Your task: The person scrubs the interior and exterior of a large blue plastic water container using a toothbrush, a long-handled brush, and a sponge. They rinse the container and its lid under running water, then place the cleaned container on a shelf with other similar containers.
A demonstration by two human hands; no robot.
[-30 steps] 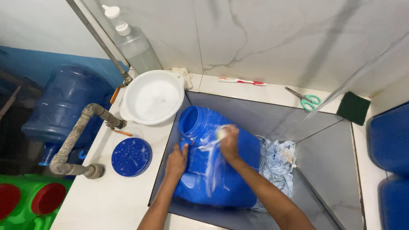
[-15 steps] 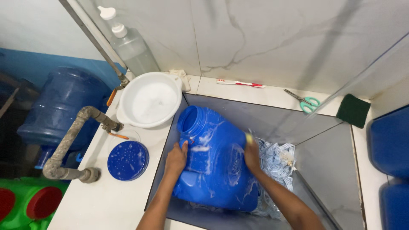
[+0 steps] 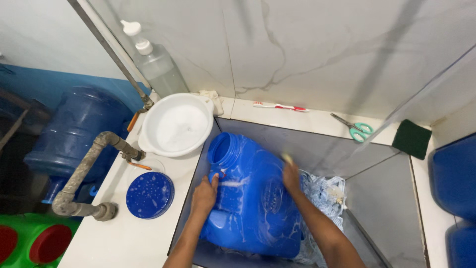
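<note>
Since a second ago the right hand (image 3: 291,177) has slid from the upper middle of the blue jug (image 3: 250,196) out to its right shoulder, and the jug itself has turned a little, its open mouth now pointing up and left toward the white basin (image 3: 177,125); the scrubbing stroke has crossed the top face, so the washing looks to be working round the body rather than staying on one patch. Something small and yellowish shows at the right fingertips, probably a sponge, though it is too hidden to be sure; that grip is closed narrowly round it. The left hand (image 3: 205,194) has stayed on the jug's left side near the handle, its grip flat and spread, pressing to steady it, not wrapped round anything. The jug lies on its side in the grey sink (image 3: 377,198), streaked with suds, over a wet blue-and-white cloth (image 3: 325,191); the white tiled worktop (image 3: 114,233) carries the basin, a blue lid (image 3: 149,194), a toothbrush (image 3: 280,106), scissors (image 3: 356,128) and a green scouring pad (image 3: 411,139); a pipe (image 3: 84,171), a clear bottle (image 3: 156,67) and a large water bottle (image 3: 74,129) stand to the left, under a marbled wall.
</note>
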